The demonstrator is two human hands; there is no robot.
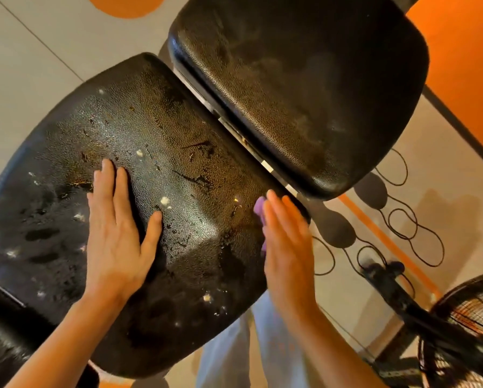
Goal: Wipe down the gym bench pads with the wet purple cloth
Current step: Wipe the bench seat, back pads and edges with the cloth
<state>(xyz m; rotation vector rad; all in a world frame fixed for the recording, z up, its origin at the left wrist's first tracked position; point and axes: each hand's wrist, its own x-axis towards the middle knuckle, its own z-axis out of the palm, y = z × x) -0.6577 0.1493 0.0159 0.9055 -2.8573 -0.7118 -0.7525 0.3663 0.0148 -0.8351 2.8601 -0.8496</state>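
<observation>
While nothing readable shows up anywhere, no brand or label, you can count two black bench pads: the near seat pad (156,169), wet and speckled with white and dark bits, its long axis running lower left to upper right, and the back pad (304,88) just past a narrow gap. Left hand (117,233) lies flat on the seat pad, fingers straight. Right hand (287,247) presses straight fingers against the seat's right edge, with the purple cloth (259,210) peeking out between palm and pad.
</observation>
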